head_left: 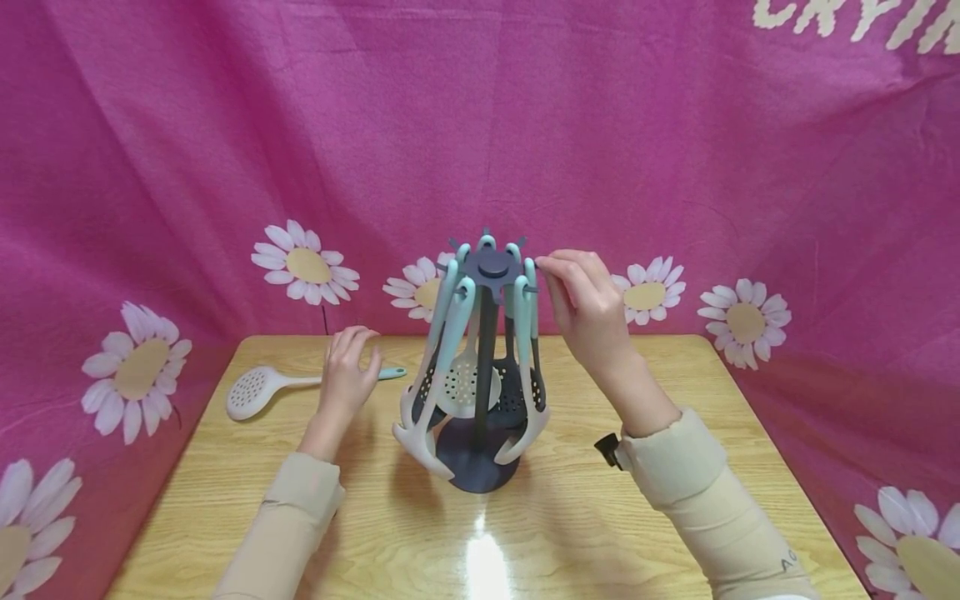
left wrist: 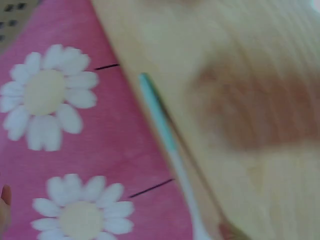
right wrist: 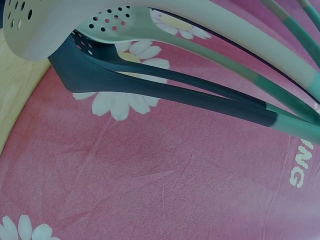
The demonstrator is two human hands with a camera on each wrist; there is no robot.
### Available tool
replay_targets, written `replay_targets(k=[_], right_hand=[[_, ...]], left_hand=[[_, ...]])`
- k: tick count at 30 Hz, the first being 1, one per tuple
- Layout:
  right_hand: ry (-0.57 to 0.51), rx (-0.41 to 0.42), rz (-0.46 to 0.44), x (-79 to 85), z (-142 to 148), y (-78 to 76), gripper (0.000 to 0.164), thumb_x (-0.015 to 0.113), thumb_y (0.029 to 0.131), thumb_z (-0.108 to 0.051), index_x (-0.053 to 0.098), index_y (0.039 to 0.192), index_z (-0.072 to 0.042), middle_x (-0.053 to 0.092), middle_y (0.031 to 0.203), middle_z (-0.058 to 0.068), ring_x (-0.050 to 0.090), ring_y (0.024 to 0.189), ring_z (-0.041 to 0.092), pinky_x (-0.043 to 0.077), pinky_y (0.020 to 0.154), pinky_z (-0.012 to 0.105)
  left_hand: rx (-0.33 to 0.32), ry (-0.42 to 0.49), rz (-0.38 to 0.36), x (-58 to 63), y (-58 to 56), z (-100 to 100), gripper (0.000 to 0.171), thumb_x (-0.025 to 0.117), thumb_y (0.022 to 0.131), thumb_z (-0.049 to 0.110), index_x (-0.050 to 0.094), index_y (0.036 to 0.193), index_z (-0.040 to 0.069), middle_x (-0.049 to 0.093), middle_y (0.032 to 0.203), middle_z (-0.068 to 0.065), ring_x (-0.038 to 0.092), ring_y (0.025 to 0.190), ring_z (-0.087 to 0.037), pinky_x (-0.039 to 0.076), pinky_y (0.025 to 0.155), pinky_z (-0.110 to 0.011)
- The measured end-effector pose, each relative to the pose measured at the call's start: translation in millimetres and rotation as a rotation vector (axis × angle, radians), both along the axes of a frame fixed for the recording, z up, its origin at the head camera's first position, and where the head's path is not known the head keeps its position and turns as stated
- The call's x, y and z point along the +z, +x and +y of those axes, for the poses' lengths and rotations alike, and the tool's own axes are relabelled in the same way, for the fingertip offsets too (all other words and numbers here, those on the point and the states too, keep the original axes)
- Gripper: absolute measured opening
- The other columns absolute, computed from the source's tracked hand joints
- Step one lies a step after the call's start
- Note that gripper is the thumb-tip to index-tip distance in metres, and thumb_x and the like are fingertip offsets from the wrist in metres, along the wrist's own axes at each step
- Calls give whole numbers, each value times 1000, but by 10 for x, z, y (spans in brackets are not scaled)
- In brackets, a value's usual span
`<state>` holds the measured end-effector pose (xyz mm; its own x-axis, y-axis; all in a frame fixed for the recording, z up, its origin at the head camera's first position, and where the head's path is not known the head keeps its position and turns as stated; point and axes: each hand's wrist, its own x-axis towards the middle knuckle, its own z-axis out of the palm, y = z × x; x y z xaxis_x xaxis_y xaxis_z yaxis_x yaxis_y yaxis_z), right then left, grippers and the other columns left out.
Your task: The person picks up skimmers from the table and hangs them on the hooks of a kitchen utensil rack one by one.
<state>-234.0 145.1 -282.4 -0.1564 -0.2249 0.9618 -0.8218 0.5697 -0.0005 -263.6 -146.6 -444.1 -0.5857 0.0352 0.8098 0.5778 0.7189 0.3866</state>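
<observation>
A dark utensil rack (head_left: pixel 483 467) stands on the table, with several mint-handled kitchen utensils hanging around its top. My right hand (head_left: pixel 592 312) is at the rack's right side, thumb and fingertips pinching the tip of a hook beside a hanging handle (head_left: pixel 530 275). To the left, a pale skimmer (head_left: pixel 252 392) with a mint handle end (head_left: pixel 392 373) lies on the table. Over its middle hovers my left hand (head_left: pixel 347 371), fingers loosely bent and holding nothing. The left wrist view shows the skimmer handle (left wrist: pixel 159 112) bare of fingers. My right hand is out of the right wrist view.
The wooden table (head_left: pixel 600 517) ends at a pink flowered cloth (head_left: pixel 420 125) behind and on both sides. Ladle-like and slotted heads hang low around the rack's base. In the right wrist view, a dark utensil (right wrist: pixel 175 95) hangs close by.
</observation>
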Motion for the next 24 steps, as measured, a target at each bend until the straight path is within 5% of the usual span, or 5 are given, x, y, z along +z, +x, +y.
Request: replay_targets(k=[13,24], right_hand=[[0,0,-4,2,3,10,9,62,81,7,62,90,6,61,83,18,58,78,28,51,72,34],[-10,9,-5,-2,-5,8,10,62,79,9,62,89,6,61,83,18,58,77,29,51,72,34]], left_hand=[[108,-179,-551,-557,-174,-285,33,56,82,1,55,115,-4,55,114,-22,44,113,-38,26,103,-51],[152,-282,-737,-774,-200,-386,49,55,82,0,41,129,-5,42,130,-24,35,123,-40,26,101,-56]])
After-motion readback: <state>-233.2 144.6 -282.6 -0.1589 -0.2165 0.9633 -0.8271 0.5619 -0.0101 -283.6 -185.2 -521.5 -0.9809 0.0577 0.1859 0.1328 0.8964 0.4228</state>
